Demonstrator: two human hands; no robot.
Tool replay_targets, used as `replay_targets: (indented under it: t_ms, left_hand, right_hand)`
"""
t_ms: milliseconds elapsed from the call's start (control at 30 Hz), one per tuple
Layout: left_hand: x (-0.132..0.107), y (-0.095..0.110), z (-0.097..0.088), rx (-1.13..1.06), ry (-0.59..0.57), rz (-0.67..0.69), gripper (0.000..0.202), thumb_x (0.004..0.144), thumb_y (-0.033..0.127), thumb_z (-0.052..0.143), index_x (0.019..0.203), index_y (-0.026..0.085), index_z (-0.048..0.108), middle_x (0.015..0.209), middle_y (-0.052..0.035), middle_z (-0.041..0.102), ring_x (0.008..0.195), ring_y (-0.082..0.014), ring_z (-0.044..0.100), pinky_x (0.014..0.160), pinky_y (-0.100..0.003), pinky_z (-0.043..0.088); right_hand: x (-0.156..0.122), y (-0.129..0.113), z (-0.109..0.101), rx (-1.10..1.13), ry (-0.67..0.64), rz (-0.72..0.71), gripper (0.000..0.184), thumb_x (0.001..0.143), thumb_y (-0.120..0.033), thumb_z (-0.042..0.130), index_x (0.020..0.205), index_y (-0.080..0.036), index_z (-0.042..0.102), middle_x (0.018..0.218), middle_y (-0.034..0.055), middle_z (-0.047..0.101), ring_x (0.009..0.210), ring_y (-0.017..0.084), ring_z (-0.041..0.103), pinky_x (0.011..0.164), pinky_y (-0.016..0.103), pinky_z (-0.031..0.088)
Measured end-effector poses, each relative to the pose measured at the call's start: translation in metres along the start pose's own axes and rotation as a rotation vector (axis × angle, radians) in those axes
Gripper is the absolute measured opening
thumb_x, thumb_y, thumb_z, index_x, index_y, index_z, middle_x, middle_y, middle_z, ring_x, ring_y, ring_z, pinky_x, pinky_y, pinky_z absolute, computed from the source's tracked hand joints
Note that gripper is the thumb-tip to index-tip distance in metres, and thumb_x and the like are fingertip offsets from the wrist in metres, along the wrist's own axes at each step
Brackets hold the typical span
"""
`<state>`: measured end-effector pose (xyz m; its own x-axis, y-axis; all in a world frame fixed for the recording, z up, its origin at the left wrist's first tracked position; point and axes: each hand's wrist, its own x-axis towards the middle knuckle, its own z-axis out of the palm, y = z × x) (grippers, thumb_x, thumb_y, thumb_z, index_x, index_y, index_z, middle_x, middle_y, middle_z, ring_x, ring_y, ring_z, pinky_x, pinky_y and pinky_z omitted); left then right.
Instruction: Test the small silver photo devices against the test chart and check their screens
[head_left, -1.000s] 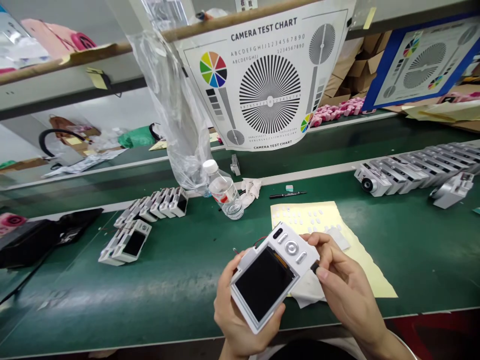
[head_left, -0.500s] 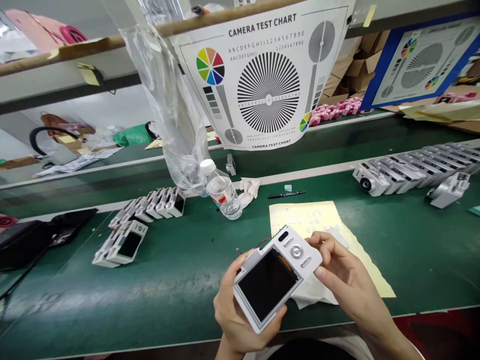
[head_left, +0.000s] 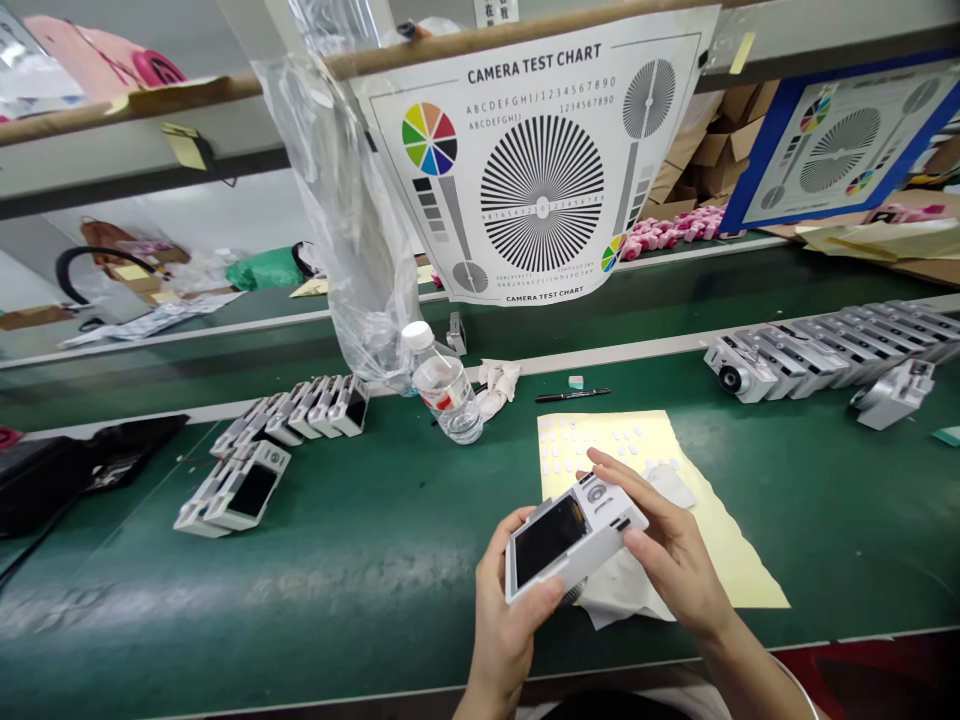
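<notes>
A small white camera (head_left: pixel 568 537) with a dark rear screen is held between both hands above the green bench. My left hand (head_left: pixel 510 610) grips its lower left corner, thumb on the front edge. At the button end, my right hand (head_left: pixel 664 545) closes round the camera, fingers over the top. The camera is tilted, its screen facing up and left. Under the hands lie a yellow sheet (head_left: pixel 712 520) dotted with small white stickers and a white cloth (head_left: pixel 622 595).
Rows of white cameras stand at the left (head_left: pixel 300 410) and the far right (head_left: pixel 832 345). A water bottle (head_left: pixel 446 385), a pen (head_left: pixel 574 395), a hanging plastic bag (head_left: pixel 352 220) and a camera test chart (head_left: pixel 536 160) are behind. A black bag (head_left: pixel 67 470) lies left.
The camera has been tipped flatter and turned, so its screen shows more edge-on. My right hand has moved over its top end. Both hands have shifted slightly away from me.
</notes>
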<state>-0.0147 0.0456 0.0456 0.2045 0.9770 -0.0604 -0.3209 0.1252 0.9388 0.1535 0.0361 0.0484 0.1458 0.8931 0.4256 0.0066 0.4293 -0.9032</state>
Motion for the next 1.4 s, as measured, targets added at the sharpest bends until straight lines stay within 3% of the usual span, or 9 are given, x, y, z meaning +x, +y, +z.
replay_targets:
  t_ms: [367,533,700,833,1000,1167,1333,1400]
  left_hand:
    - [-0.001,-0.001,-0.003,0.064,-0.03,0.02,0.063,0.06,0.048,0.079,0.111,0.017,0.059,0.099,-0.0073,0.072,0.089,-0.0243,0.067,0.077,-0.028,0.053]
    - [-0.011,-0.01,0.012,0.072,0.095,0.04,0.069,0.057,0.052,0.081,0.111,0.016,0.059,0.102,-0.009,0.072,0.092,-0.0261,0.068,0.079,-0.029,0.054]
    - [-0.017,-0.024,0.023,0.059,0.176,0.006,0.082,0.05,0.057,0.084,0.115,0.016,0.056,0.104,-0.0112,0.071,0.096,-0.0293,0.068,0.085,-0.033,0.054]
    - [-0.015,-0.023,0.02,0.051,0.148,-0.019,0.082,0.049,0.055,0.085,0.114,0.015,0.056,0.101,-0.0111,0.071,0.096,-0.029,0.068,0.085,-0.033,0.054]
    - [-0.014,-0.016,0.019,-0.05,0.158,-0.106,0.078,0.049,0.051,0.087,0.112,0.014,0.058,0.103,-0.0116,0.072,0.092,-0.025,0.068,0.078,-0.027,0.054]
    - [-0.014,-0.015,0.023,-0.073,0.154,-0.136,0.076,0.049,0.048,0.087,0.111,0.015,0.059,0.101,-0.0105,0.073,0.093,-0.0252,0.068,0.077,-0.027,0.054]
    - [-0.014,-0.02,0.025,-0.015,0.14,-0.097,0.071,0.051,0.045,0.086,0.11,0.016,0.058,0.099,-0.0081,0.073,0.091,-0.0252,0.069,0.08,-0.029,0.054]
    - [-0.013,-0.023,0.022,-0.004,0.133,-0.101,0.071,0.053,0.044,0.085,0.112,0.016,0.057,0.101,-0.0087,0.073,0.093,-0.0252,0.069,0.08,-0.028,0.055]
  right_hand:
    - [-0.007,-0.004,0.003,-0.023,0.047,0.008,0.034,0.089,-0.038,0.058,0.122,-0.035,0.066,0.14,0.005,0.055,0.127,0.027,0.053,0.098,0.037,0.051]
    - [-0.006,0.004,0.005,-0.02,0.141,0.001,0.025,0.088,-0.04,0.057,0.109,-0.034,0.07,0.131,0.0049,0.059,0.118,0.027,0.058,0.097,0.038,0.05]
    - [-0.003,0.014,0.0,0.069,0.129,0.025,0.02,0.088,-0.034,0.056,0.102,-0.032,0.069,0.129,0.005,0.06,0.106,0.025,0.065,0.089,0.035,0.053]
    - [-0.004,0.019,-0.003,0.102,0.135,0.054,0.017,0.085,-0.037,0.06,0.097,-0.03,0.07,0.127,0.0071,0.061,0.115,0.029,0.061,0.089,0.036,0.052]
    - [-0.008,0.019,-0.004,0.085,0.122,0.075,0.021,0.086,-0.041,0.06,0.102,-0.033,0.071,0.126,0.0063,0.059,0.106,0.025,0.064,0.088,0.035,0.052]
    - [-0.011,0.018,-0.01,-0.009,0.118,0.057,0.023,0.087,-0.037,0.058,0.106,-0.034,0.071,0.125,0.0053,0.06,0.119,0.025,0.055,0.093,0.032,0.049]
    - [-0.013,0.022,-0.012,0.087,0.109,0.085,0.02,0.089,-0.04,0.058,0.102,-0.033,0.07,0.127,0.0042,0.06,0.104,0.022,0.065,0.087,0.03,0.053]
    - [-0.013,0.022,-0.013,0.113,0.11,0.11,0.02,0.088,-0.042,0.059,0.102,-0.033,0.07,0.131,0.0036,0.059,0.107,0.023,0.065,0.09,0.031,0.052]
